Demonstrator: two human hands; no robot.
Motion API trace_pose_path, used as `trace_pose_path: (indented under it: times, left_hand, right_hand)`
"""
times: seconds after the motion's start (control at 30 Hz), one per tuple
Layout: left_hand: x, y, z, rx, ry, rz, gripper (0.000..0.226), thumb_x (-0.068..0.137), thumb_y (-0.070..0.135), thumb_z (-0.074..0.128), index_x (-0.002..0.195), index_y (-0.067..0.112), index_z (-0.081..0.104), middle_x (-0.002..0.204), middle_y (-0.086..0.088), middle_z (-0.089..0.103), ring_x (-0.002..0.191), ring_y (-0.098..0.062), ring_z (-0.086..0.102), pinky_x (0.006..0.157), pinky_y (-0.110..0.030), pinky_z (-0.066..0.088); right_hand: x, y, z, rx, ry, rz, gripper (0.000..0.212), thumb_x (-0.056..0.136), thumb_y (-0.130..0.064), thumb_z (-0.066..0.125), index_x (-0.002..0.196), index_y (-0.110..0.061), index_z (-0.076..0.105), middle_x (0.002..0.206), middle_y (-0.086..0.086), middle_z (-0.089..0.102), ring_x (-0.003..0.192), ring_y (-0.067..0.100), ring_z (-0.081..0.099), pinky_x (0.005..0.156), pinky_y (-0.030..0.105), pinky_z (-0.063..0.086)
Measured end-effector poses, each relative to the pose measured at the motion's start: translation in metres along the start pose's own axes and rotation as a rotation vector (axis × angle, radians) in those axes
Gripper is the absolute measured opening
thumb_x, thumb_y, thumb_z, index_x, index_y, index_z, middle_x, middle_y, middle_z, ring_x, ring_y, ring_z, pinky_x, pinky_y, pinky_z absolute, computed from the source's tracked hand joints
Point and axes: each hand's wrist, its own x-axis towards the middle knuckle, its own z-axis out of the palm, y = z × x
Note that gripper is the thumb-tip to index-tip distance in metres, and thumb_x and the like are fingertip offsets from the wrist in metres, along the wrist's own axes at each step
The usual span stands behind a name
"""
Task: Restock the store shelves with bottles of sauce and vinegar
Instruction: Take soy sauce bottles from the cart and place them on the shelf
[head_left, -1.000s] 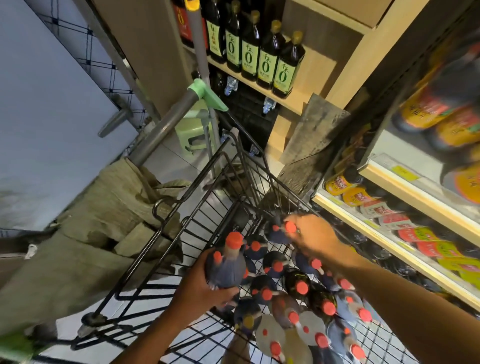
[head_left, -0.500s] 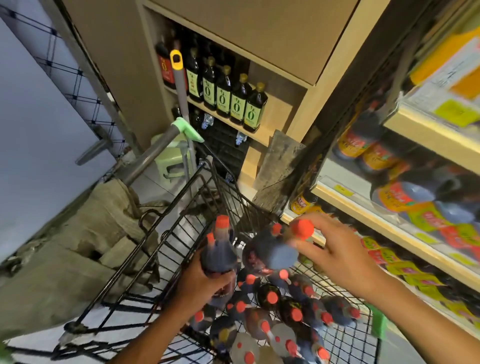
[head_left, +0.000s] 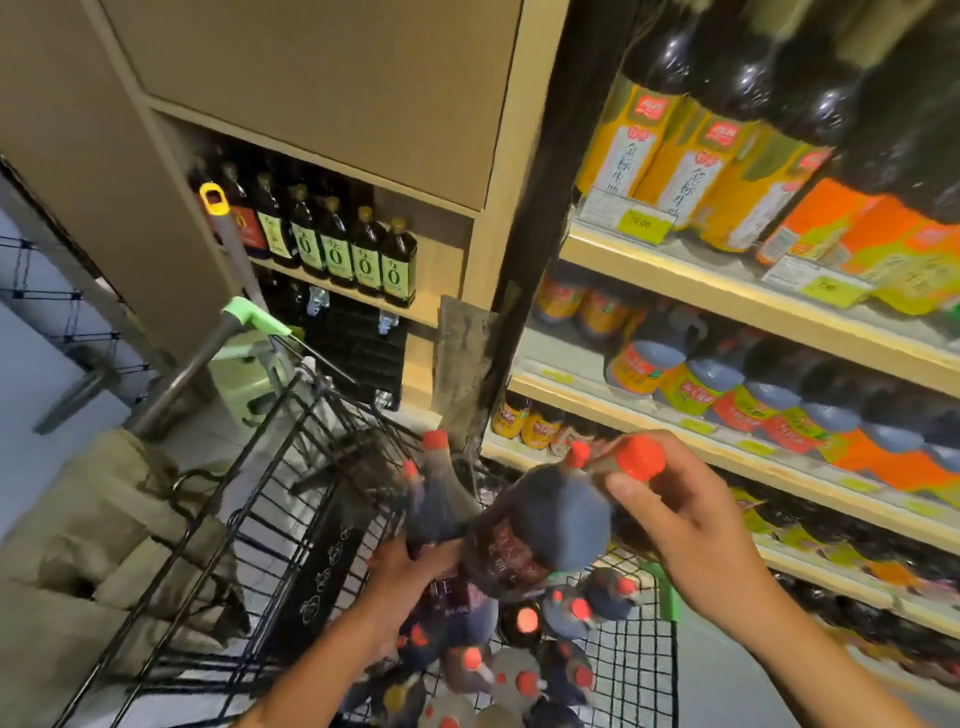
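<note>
The dark brown plastic sauce bottle with a red-orange cap (head_left: 545, 525) has a dull blue-grey shoulder and a maroon label with pale lettering. A second dark bottle with a red cap (head_left: 434, 499) matches it. Bottles lying in the black wire-mesh shopping cart (head_left: 644, 670) show red caps and blue-grey shoulders. Tall dark bottles with yellow-orange labels (head_left: 649, 140) stand on the pale wooden shelf (head_left: 727, 291), which carries yellow price tags. Dark bottles with green labels and gold caps (head_left: 363, 260) line the far shelf. A crumpled olive-khaki cloth (head_left: 104, 519) lies beside the cart.

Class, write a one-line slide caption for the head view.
Each hand lifts a red-capped bottle from the cart.
</note>
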Motion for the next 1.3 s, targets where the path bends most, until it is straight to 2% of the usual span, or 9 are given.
trace_pose_path:
  times: [0.1,0.23,0.4,0.53,0.67,0.83,0.97,1.1,1.3]
  left_hand:
    - [-0.009,0.000,0.025,-0.072,-0.099,-0.045,0.101,0.047,0.060,0.095,0.135,0.019,0.064,0.123,-0.012,0.075,0.116,-0.034,0.070,0.102,-0.055,0.054]
    - [-0.026,-0.006,0.068,-0.200,-0.256,-0.185,0.067,0.074,0.037,0.089,0.127,0.001,0.067,0.113,-0.026,0.075,0.094,-0.037,0.077,0.066,-0.041,0.063]
    - [-0.063,-0.015,0.150,-0.247,-0.465,-0.239,0.091,0.023,0.053,0.104,0.095,0.001,0.083,0.102,-0.028,0.076,0.081,-0.037,0.078,0.062,-0.041,0.063]
    - [-0.098,-0.034,0.224,-0.263,-0.573,-0.183,0.084,0.041,0.060,0.099,0.101,0.004,0.082,0.101,-0.025,0.077,0.083,-0.036,0.078,0.067,-0.044,0.063]
    - [-0.142,-0.051,0.297,-0.422,-0.720,-0.133,0.077,0.086,0.064,0.072,0.132,0.002,0.066,0.132,-0.024,0.066,0.122,-0.035,0.066,0.100,-0.049,0.054]
    - [-0.180,-0.079,0.377,-0.255,-0.602,-0.247,0.091,0.058,0.056,0.095,0.128,0.004,0.069,0.130,-0.027,0.066,0.116,-0.044,0.066,0.105,-0.072,0.043]
    - [-0.216,-0.092,0.432,-0.313,-0.762,-0.295,0.082,0.074,0.058,0.083,0.134,0.004,0.066,0.138,-0.030,0.061,0.112,-0.046,0.068,0.095,-0.072,0.048]
    - [-0.237,-0.103,0.478,-0.306,-0.822,-0.350,0.074,0.075,0.060,0.075,0.127,0.006,0.072,0.135,-0.030,0.063,0.113,-0.045,0.069,0.094,-0.071,0.050]
    - [-0.246,-0.109,0.547,-0.251,-0.869,-0.392,0.093,0.050,0.052,0.100,0.127,0.006,0.072,0.132,-0.029,0.065,0.108,-0.045,0.071,0.097,-0.071,0.048]
  right_hand:
    - [-0.027,-0.010,-0.033,0.039,0.059,0.029,0.036,0.089,-0.043,0.065,0.102,-0.009,0.066,0.090,0.003,0.067,0.077,0.013,0.062,0.068,0.020,0.048]
    - [-0.071,-0.020,-0.076,0.012,0.132,0.055,0.027,0.094,-0.041,0.070,0.100,-0.015,0.065,0.087,-0.003,0.064,0.078,0.009,0.059,0.070,0.021,0.047]
    - [-0.138,-0.023,-0.133,-0.085,0.225,0.043,0.019,0.095,-0.028,0.068,0.096,-0.010,0.064,0.089,-0.005,0.063,0.082,0.009,0.060,0.073,0.016,0.046]
    - [-0.198,-0.023,-0.177,-0.130,0.354,0.052,0.015,0.089,-0.024,0.068,0.095,-0.011,0.067,0.092,-0.003,0.065,0.088,0.012,0.062,0.079,0.018,0.047]
    - [-0.264,-0.023,-0.222,-0.079,0.558,0.060,0.020,0.083,-0.039,0.071,0.099,-0.027,0.072,0.096,-0.008,0.074,0.088,-0.001,0.067,0.075,0.013,0.050]
    - [-0.341,-0.022,-0.267,-0.008,0.612,0.063,0.020,0.095,-0.039,0.058,0.112,-0.046,0.065,0.106,-0.003,0.071,0.102,0.011,0.068,0.086,0.023,0.054]
    - [-0.400,-0.025,-0.312,-0.093,0.534,0.179,0.070,0.080,-0.021,0.066,0.137,-0.051,0.036,0.118,-0.012,0.061,0.104,-0.004,0.060,0.077,0.014,0.053]
    - [-0.447,-0.016,-0.334,-0.002,0.646,0.166,0.074,0.090,-0.005,0.075,0.142,-0.039,0.035,0.132,-0.018,0.056,0.113,-0.010,0.058,0.082,0.012,0.053]
    - [-0.480,0.013,-0.358,0.199,0.874,0.161,0.065,0.094,-0.038,0.067,0.149,-0.040,0.035,0.134,-0.024,0.062,0.125,0.003,0.060,0.088,0.017,0.055]
